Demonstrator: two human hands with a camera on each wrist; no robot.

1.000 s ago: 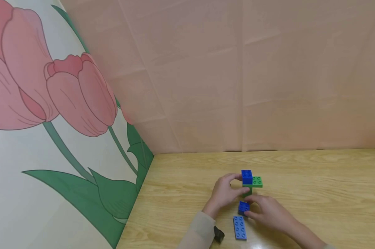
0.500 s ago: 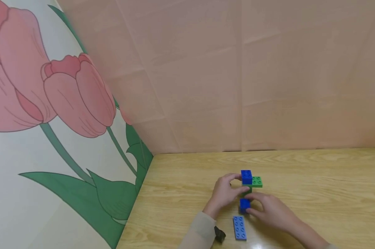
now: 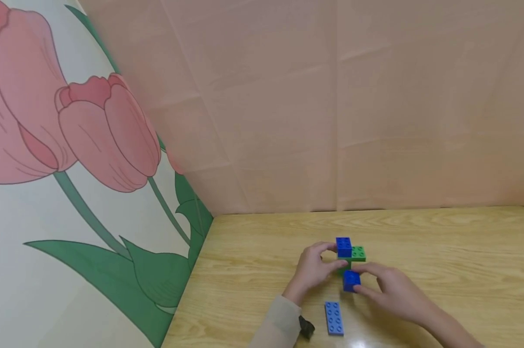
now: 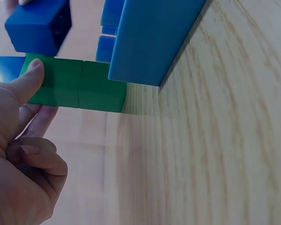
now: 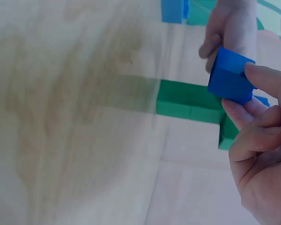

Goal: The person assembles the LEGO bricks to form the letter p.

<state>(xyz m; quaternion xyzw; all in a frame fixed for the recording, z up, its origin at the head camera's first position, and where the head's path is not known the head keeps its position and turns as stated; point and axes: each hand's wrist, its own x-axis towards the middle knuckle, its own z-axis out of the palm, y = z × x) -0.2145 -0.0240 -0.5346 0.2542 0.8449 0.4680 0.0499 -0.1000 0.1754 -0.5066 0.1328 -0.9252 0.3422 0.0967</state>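
My left hand (image 3: 311, 268) steadies an upright stack of green bricks (image 4: 65, 82), thumb on its near side. Topping the stack are a dark blue square brick (image 3: 344, 247) and, beside it, a green brick (image 3: 359, 253) jutting out to the right. A second dark blue brick (image 3: 351, 281) is pinched between the thumb and fingers of my right hand (image 3: 396, 292). It is held off the table in front of the stack, and the right wrist view shows it apart from the table. Nearer to me lies a long lighter blue brick (image 3: 334, 318), studs up.
The wood-grain table (image 3: 453, 261) ends at a pinkish cloth backdrop (image 3: 288, 121). At the left stands a panel with printed tulips (image 3: 114, 130). A small black object (image 3: 306, 327) shows by the left sleeve (image 3: 276, 319).
My right hand has raised the dark blue brick from near the lighter blue brick and carried it away from me and to the right. The left hand has stayed on the stack.
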